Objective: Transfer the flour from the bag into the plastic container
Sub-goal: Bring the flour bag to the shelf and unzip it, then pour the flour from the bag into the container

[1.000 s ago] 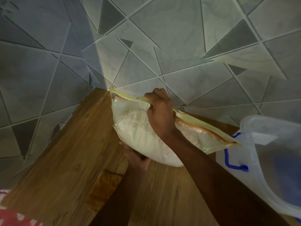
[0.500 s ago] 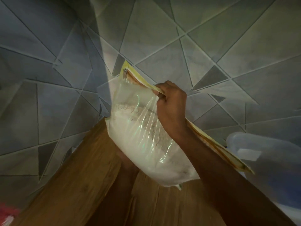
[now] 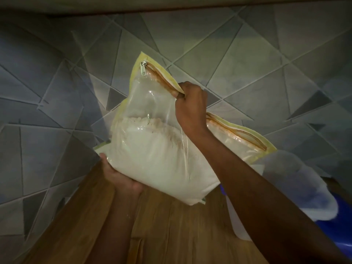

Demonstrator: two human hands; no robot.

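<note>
The clear bag (image 3: 152, 103), yellow-edged with a brown zipper along its mouth, is tilted in the air, mouth uppermost. White flour (image 3: 152, 159) fills its lower half. The translucent plastic container (image 3: 297, 178), blurred, sits just right of the bag.

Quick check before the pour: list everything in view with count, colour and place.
flour bag: one, clear with yellow edging, held above the table, tilted
flour: one heap, white, low in the bag
zipper pull: one, silver, bag's upper corner
plastic container: one, translucent with blue, far right
table: one, brown wood, below the bag
tiled wall: one, grey, behind
left hand: one, under the bag, holding it
right hand: one, gripping the bag's top edge
</note>
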